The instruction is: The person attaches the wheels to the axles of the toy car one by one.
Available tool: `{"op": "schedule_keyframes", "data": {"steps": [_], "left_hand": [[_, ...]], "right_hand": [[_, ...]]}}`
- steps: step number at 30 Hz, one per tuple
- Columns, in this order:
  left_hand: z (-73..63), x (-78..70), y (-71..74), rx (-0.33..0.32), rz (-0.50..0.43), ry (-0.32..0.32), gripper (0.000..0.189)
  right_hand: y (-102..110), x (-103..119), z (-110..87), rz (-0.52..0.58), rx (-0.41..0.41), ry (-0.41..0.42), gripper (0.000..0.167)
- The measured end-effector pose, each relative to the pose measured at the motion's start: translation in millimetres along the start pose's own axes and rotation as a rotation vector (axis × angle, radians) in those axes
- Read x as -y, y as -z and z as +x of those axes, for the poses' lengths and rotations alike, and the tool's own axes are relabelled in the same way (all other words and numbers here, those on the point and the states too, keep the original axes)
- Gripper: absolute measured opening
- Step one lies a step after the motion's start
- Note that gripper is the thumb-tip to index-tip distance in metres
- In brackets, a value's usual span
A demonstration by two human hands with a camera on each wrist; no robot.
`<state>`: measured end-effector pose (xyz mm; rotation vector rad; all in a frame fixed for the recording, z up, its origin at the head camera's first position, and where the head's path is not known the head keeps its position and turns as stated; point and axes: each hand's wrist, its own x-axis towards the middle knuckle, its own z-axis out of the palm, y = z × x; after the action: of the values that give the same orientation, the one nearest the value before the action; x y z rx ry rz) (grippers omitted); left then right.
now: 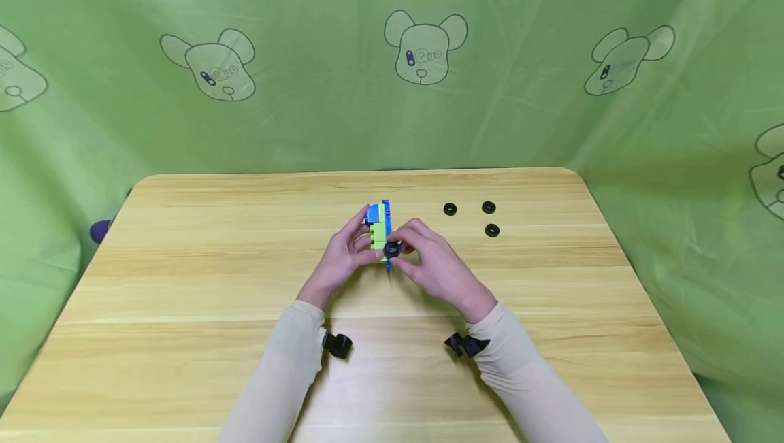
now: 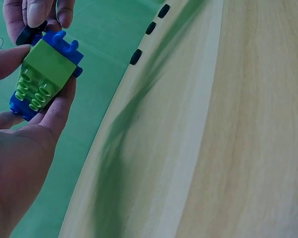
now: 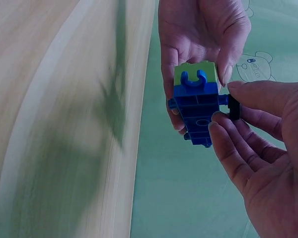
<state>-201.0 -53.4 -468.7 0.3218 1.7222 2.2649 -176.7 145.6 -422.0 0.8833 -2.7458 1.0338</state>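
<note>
My left hand (image 1: 340, 258) grips a small toy vehicle (image 1: 378, 232) built of green and blue blocks, tilted above the table. In the left wrist view its green studded blocks (image 2: 49, 67) face the camera. The right wrist view shows its blue base (image 3: 194, 111) with a hook at one end. My right hand (image 1: 433, 263) pinches a black tyre (image 1: 392, 250) at the toy's side. Seen from the right wrist, this black tyre (image 3: 234, 107) sits at the end of a blue axle stub (image 3: 223, 99), with thumb and fingertips around it.
Three loose black tyres (image 1: 450, 209) lie on the wooden table (image 1: 184, 280), right of the hands toward the far edge. A green curtain (image 1: 343, 116) with bear drawings hangs behind and at both sides. Something purple (image 1: 100, 231) shows past the left edge.
</note>
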Motion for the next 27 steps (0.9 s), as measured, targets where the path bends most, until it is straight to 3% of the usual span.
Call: {"op": "schedule_keyframes", "data": {"steps": [19,27], "left_hand": [[0.1,0.0,-1.5,0.024,-0.070,-0.027,0.095],[-0.4,-1.3,-0.8,0.014,-0.072,-0.027,0.095]], "right_hand": [[-7.1,0.6,0.3,0.043,-0.012,-0.019,0.034],[-7.6,0.3,0.8,0.078,-0.031,-0.066,0.022]]}}
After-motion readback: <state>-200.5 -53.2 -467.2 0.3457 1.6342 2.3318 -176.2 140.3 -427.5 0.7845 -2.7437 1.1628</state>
